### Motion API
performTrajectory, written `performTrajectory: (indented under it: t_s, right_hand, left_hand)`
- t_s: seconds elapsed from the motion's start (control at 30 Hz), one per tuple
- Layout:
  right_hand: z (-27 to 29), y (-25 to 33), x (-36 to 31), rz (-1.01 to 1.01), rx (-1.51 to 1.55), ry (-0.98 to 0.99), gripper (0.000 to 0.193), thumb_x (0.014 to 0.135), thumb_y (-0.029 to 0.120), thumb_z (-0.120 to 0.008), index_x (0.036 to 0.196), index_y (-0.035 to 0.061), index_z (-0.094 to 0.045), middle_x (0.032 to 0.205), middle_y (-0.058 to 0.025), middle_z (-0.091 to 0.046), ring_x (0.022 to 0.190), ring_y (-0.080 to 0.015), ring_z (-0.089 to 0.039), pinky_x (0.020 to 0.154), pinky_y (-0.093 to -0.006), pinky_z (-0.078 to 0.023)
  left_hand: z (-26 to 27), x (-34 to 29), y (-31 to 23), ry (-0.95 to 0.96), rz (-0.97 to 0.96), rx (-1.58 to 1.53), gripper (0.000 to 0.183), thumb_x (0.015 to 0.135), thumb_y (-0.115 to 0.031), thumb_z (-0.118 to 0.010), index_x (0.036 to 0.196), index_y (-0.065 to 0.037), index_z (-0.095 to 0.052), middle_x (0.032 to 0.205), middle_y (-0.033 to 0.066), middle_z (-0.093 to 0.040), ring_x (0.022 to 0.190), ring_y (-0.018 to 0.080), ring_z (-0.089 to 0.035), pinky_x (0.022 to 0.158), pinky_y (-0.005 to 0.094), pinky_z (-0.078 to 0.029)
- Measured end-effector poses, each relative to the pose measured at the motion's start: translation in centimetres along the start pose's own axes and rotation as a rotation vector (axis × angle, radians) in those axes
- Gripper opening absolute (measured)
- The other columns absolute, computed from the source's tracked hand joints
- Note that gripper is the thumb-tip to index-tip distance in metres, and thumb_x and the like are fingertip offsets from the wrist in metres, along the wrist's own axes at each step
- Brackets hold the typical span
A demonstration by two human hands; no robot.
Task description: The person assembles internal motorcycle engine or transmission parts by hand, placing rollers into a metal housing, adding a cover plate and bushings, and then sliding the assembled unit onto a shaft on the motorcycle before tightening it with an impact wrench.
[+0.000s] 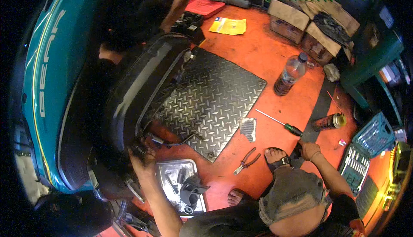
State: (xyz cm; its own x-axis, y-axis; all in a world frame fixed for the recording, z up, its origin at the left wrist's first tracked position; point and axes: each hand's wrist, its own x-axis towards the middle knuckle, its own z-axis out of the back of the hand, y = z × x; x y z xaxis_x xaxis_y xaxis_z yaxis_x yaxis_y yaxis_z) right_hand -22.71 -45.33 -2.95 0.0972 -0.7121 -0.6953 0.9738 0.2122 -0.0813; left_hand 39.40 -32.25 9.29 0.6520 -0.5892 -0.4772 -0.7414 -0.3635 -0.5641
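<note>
Neither of my own hands is in view. Below me a person in a grey cap (284,189) squats beside a teal scooter (43,91). That person's left hand (143,153), its fingers dark and partly hidden, reaches to the scooter's underside near a bent metal lever (176,142). The same person's right hand (309,151) is low over the floor, close to a green-handled screwdriver (294,129); what it holds, if anything, is not clear. Between the arms lie pliers (246,162) and a metal tray (165,168) with dark parts in it.
A second person's arm (176,11) shows beyond the scooter. On the orange floor are a tread-plate mat (215,95), a bottle (290,76), a spray can (329,122), and a yellow packet (228,26). Cardboard boxes (288,20) and an opened socket set (356,164) stand at right.
</note>
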Motion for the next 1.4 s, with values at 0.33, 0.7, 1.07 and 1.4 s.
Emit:
performTrajectory:
  t_s: [0.33, 0.7, 1.07, 1.4]
  right_hand:
    - [6.5, 7.6, 1.1, 0.467, 0.324, -0.485, 0.029, 0.087, 0.035, -0.063, 0.101, 0.0105, -0.068, 0.089, -0.0178, -0.071, 0.079, -0.0390, -0.068, 0.073, -0.0491, -0.054]
    - [11.8, 17.5, 9.0, 0.804, 0.705, -0.508, 0.020, 0.090, 0.025, -0.062, 0.093, 0.0069, -0.070, 0.081, -0.0168, -0.066, 0.076, -0.0356, -0.065, 0.069, -0.0435, -0.052]
    - [15.4, 24.2, 17.5, 0.786, 1.192, -0.623, 0.021, 0.092, 0.022, -0.064, 0.094, 0.0001, -0.065, 0.087, -0.0167, -0.062, 0.080, -0.0304, -0.062, 0.073, -0.0383, -0.049]
    - [26.4, 29.4, 18.4, 0.789, 1.489, -0.879, 0.025, 0.093, 0.021, -0.064, 0.107, 0.0000, -0.062, 0.099, -0.0167, -0.063, 0.097, -0.0314, -0.061, 0.088, -0.0386, -0.047]
  left_hand:
    - [0.6, -3.5, 1.5, -0.022, -0.036, 0.203, 0.049, 0.097, -0.057, -0.048, 0.119, -0.015, -0.059, 0.107, 0.0052, -0.065, 0.093, 0.0241, -0.062, 0.074, 0.0389, -0.049]
    - [0.1, -6.0, 1.9, -0.057, -0.074, 0.336, 0.065, 0.092, -0.067, -0.046, 0.126, -0.012, -0.057, 0.125, 0.0114, -0.059, 0.108, 0.0268, -0.056, 0.093, 0.0432, -0.042]
    - [1.8, -9.9, 5.5, -0.328, 0.032, 0.642, 0.073, 0.093, -0.073, -0.039, 0.123, -0.007, -0.053, 0.116, 0.0158, -0.063, 0.099, 0.0310, -0.063, 0.084, 0.0410, -0.049]
    - [2.5, -10.0, 6.8, -0.224, 0.113, 0.928, 0.084, 0.093, -0.075, -0.026, 0.124, -0.002, -0.053, 0.111, 0.0174, -0.065, 0.092, 0.0309, -0.065, 0.086, 0.0431, -0.051]
